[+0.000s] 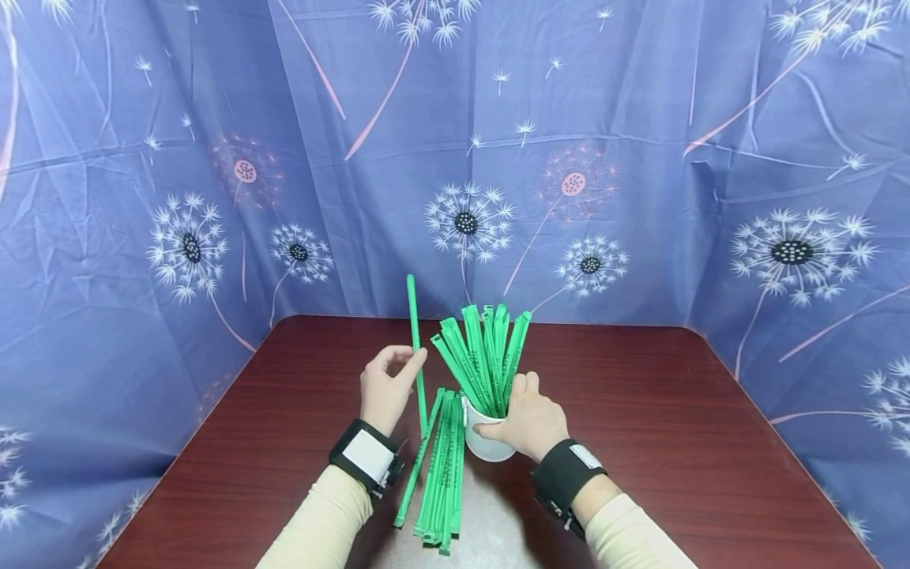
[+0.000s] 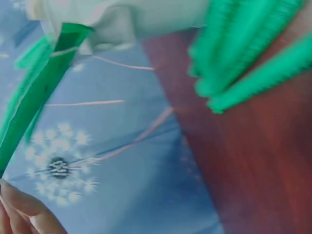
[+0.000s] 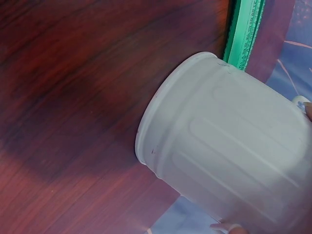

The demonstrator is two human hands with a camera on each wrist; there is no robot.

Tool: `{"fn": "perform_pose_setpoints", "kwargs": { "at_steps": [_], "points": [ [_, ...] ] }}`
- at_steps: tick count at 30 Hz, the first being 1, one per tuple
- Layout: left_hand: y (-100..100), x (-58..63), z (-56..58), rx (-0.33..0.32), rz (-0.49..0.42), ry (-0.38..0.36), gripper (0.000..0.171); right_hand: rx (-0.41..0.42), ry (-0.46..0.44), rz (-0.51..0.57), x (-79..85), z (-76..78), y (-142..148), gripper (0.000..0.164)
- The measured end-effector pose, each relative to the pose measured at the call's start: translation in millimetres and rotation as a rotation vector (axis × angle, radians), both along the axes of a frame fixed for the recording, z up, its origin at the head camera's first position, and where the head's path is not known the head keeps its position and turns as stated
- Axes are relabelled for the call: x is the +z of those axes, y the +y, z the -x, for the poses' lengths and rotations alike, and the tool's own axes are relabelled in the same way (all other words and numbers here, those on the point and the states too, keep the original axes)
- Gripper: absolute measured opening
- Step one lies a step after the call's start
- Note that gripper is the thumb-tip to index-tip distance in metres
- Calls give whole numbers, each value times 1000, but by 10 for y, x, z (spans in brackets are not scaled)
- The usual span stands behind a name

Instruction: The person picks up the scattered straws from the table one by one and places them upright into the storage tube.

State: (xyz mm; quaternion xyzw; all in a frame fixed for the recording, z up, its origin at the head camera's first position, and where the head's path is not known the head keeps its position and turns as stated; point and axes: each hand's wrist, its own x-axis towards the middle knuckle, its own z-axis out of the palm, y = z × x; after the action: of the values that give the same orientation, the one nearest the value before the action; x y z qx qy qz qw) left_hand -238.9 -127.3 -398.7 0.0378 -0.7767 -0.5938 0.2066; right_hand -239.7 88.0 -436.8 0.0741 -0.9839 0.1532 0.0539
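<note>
Between thumb and fingers, my left hand (image 1: pixel 386 389) pinches a long thin green wrapped stick (image 1: pixel 415 316), held nearly upright left of the white bucket (image 1: pixel 490 449). My right hand (image 1: pixel 533 417) grips the bucket by its right side, thumb across the front near the rim. Several more green sticks (image 1: pixel 476 356) with dark print stand fanned out in the bucket, their lower ends hidden inside. The right wrist view shows the ribbed bucket wall (image 3: pixel 229 141), with fingertips (image 3: pixel 238 229) at its edge. In the left wrist view, fingers (image 2: pixel 31 209) hold the stick's end.
A bundle of green sticks (image 1: pixel 442 474) lies on the dark red wooden table (image 1: pixel 640 395), in front of the bucket and to its left. One separate stick (image 1: pixel 415 482) lies slanted beside that bundle. A blue dandelion-print cloth (image 1: pixel 398 197) hangs behind and along both sides.
</note>
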Motion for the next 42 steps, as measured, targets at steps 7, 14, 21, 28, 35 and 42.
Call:
{"fn": "perform_pose_setpoints", "kwargs": {
  "at_steps": [7, 14, 21, 28, 35, 42],
  "points": [
    [101, 198, -20, -65, -245, 166, 20, -2, 3, -6, -13, 11, 10, 82],
    [173, 156, -8, -142, -303, 196, 17, -1, -2, -2, -23, 20, 10, 83],
    [199, 50, -2, -55, 42, 79, 20, -2, -9, -7, -20, 10, 6, 83],
    [251, -43, 48, 7, 313, 51, 19, -4, 0, -11, -9, 3, 8, 83],
    [309, -125, 66, -32, 434, -27, 20, -5, 20, -16, -14, 11, 11, 83],
    [379, -224, 36, -74, 526, -65, 21, -3, 25, -18, -43, 13, 15, 84]
  ]
}}
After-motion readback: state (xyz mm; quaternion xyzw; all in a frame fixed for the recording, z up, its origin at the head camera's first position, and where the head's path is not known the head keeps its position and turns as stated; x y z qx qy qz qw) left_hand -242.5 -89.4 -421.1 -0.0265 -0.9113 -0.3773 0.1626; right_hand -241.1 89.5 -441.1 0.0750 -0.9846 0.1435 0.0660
